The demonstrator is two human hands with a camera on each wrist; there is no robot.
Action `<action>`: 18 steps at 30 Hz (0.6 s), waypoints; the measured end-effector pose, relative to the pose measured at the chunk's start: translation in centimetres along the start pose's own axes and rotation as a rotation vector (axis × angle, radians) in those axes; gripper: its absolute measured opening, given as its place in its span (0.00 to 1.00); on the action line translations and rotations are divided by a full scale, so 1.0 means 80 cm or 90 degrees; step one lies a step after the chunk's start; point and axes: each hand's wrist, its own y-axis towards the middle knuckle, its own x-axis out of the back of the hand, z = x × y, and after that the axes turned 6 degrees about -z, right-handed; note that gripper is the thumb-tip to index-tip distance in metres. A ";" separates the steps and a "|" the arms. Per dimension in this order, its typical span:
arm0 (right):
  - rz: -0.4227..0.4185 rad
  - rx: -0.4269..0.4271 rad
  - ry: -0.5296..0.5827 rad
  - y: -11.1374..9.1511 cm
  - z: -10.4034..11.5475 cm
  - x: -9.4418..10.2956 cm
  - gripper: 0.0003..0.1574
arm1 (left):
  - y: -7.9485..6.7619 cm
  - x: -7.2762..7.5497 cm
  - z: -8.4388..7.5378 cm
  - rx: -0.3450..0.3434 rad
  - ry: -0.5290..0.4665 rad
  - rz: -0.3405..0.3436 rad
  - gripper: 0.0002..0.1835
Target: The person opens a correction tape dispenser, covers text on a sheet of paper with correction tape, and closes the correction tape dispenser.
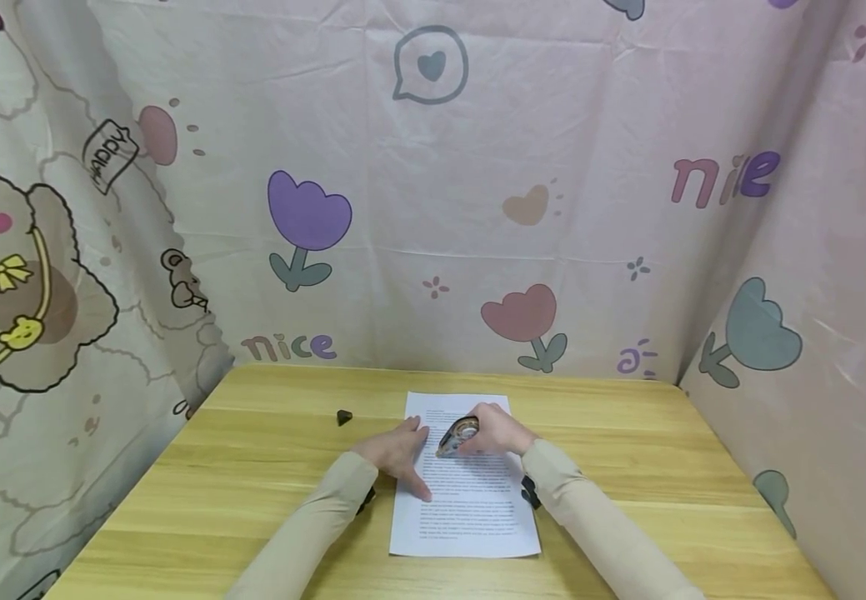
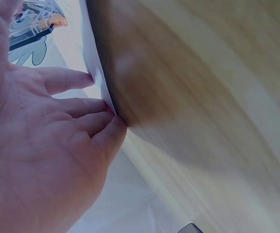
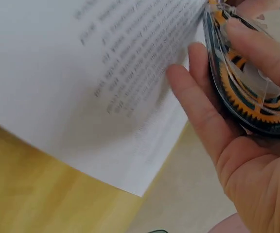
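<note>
A sheet of printed paper (image 1: 470, 521) lies lengthwise on the table. My right hand (image 1: 498, 431) grips a correction tape dispenser (image 1: 459, 432), its tip down at a line of text in the upper half of the sheet. Through the clear shell in the right wrist view, an orange gear wheel (image 3: 242, 109) shows. My left hand (image 1: 395, 454) rests spread over the sheet's left edge, thumb and fingers extended on the paper. In the left wrist view its fingertips (image 2: 114, 124) press at the paper's edge, with the dispenser's orange tip beyond them.
On the wooden table (image 1: 267, 467), a small black piece (image 1: 344, 417) lies left of the sheet's upper part. Dark wrist-worn parts (image 1: 529, 492) show beside the right sleeve. A printed curtain (image 1: 433, 208) hangs behind the table and along both sides.
</note>
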 end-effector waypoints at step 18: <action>0.047 -0.025 0.020 0.003 0.010 0.008 0.13 | -0.001 0.001 -0.002 -0.006 0.016 -0.003 0.68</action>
